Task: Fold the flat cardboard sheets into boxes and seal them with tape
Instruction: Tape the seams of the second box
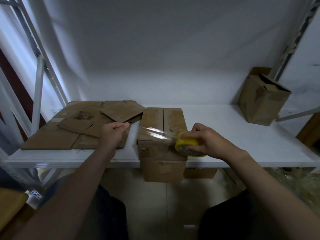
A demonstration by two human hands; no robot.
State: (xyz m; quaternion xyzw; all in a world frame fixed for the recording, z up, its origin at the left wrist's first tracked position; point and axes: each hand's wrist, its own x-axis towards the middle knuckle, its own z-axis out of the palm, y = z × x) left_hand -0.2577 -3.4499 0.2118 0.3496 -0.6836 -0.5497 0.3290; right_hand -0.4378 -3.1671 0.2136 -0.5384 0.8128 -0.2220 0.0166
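I see the cardboard box [162, 122] standing at the near edge of the white tabletop [233, 135], its front face hanging past the edge. Its top flaps are down and meet along a dark seam, so whatever is inside is shut from my view. A clear tape strip [154, 131] stretches across the near part of the lid and crosses that seam.

The right hand [211, 141] grips the yellow tape roll [187, 143] at the box's right top corner, fingers [190, 135] curled over the rim. The left hand [112, 134] sits left of the box, thumb and forefinger pinched closed in line with the strip. The tape is so clear that I lose it just short of them, but they seem to hold its free end.

The flat cardboard sheets [60, 135] lie overlapped on the tabletop's left side, partly behind the left hand.

At the far right stands a second box [261, 103] with its top open; the inside is dark and I cannot tell what it holds. Under the tabletop a cardboard piece [199, 173] shows only in part.
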